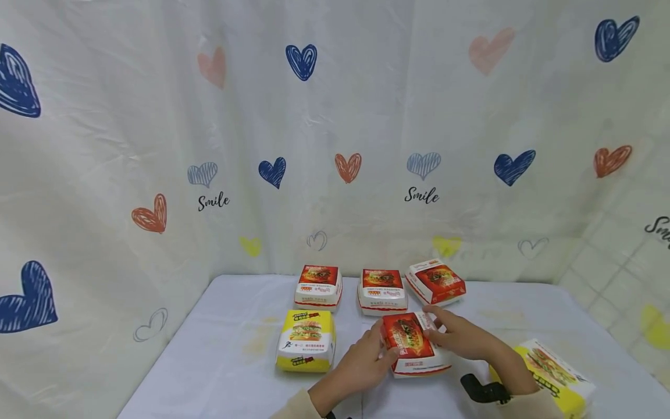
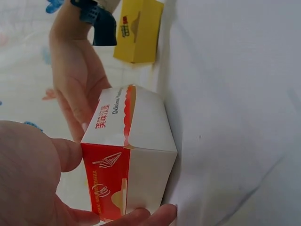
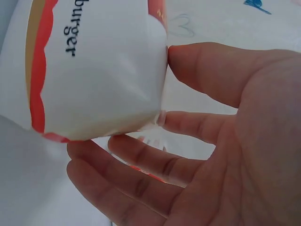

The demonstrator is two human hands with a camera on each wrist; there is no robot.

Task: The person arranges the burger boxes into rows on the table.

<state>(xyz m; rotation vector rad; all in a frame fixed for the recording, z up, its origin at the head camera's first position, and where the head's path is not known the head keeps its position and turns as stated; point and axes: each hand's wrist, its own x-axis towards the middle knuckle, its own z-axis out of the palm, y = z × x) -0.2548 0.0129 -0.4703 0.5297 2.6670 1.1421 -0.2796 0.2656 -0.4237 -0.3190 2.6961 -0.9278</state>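
Observation:
A red-and-white burger box [image 1: 410,343] sits between both hands near the middle of the table, its lid closed. My left hand [image 1: 366,359] grips its left side; in the left wrist view, the thumb [image 2: 69,154] is at one corner and the other fingers reach along the red end panel. On the far right part of the box is my right hand [image 1: 463,336], thumb on the lid. The right wrist view shows its thumb [image 3: 202,70] against one edge and its fingers [image 3: 136,174] curled along another side of the white carton [image 3: 103,80].
Behind stand three more red-and-white burger boxes, at left [image 1: 317,287], centre [image 1: 382,291] and right [image 1: 435,281], the right one turned at an angle. A yellow burger box [image 1: 306,341] stands left of the hands. Another yellow box [image 1: 560,375] lies partly behind the right forearm.

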